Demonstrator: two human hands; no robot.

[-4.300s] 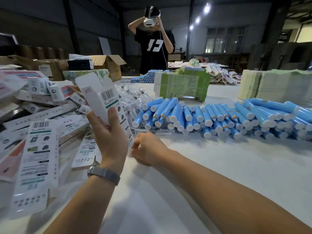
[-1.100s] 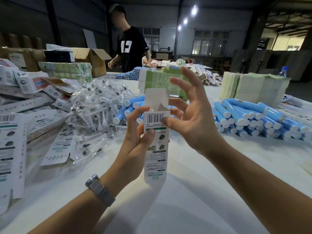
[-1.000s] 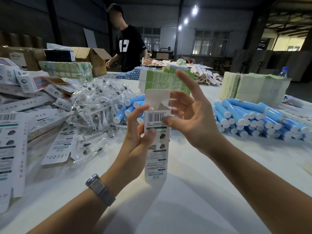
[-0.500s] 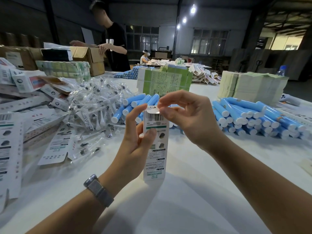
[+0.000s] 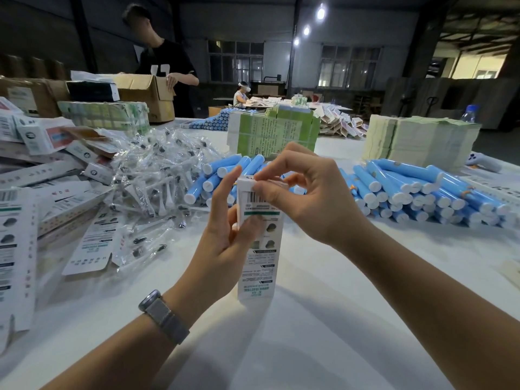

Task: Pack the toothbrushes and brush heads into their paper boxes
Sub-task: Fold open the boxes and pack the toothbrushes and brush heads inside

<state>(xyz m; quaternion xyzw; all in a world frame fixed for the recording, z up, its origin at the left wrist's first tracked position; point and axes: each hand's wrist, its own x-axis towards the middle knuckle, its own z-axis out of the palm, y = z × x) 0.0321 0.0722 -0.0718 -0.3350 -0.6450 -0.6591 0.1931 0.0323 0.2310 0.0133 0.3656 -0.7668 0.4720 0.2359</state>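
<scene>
A tall white paper box (image 5: 260, 249) with a barcode and green stripe stands upright on the white table (image 5: 309, 319). My left hand (image 5: 222, 243) grips its left side, thumb on the front. My right hand (image 5: 306, 198) pinches the folded top flap, thumb on the barcode. Blue toothbrush handles (image 5: 416, 192) lie in a long heap behind the box. Brush heads in clear bags (image 5: 157, 175) are piled at the left.
Flat and folded white boxes (image 5: 17, 243) cover the left edge. Green leaflet stacks (image 5: 270, 133) and a pale paper stack (image 5: 422, 139) stand behind. A person (image 5: 166, 71) handles a cardboard carton (image 5: 143, 94) at the far left; another person sits farther back.
The box's top flap, upright a second ago, is folded down under my right fingers. The person behind has walked left to the carton.
</scene>
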